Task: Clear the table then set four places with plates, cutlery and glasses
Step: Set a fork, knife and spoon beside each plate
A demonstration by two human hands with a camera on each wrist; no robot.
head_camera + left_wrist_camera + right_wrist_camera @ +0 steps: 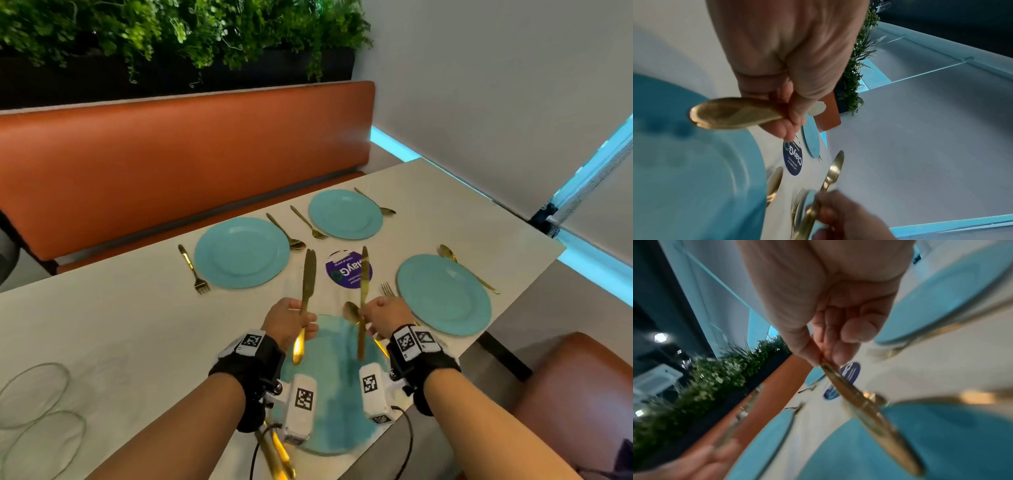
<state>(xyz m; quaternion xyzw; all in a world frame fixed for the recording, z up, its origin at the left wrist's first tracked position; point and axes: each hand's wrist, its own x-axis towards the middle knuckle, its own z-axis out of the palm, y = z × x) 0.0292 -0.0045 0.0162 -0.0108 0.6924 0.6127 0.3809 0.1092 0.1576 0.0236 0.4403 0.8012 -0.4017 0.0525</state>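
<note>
Nearest the person, a blue plate [329,404] lies at the front edge of the white tabletop [120,325], partly hidden by both wrists. Above it the left hand [286,320] grasps the handle of a gold knife [307,281], blade pointing away; by the head view it looks like two knives held together. The right hand [383,315] pinches a second gold knife [363,301] between thumb and fingers [840,352], blade also pointing away. A gold spoon [351,311] lies just left of that hand. Two clear glasses [37,414] stand at the near left. Farther on, three more blue plates sit flanked by gold forks and spoons, around a round purple sticker [347,274]. Beyond runs an orange bench [171,154].
</note>
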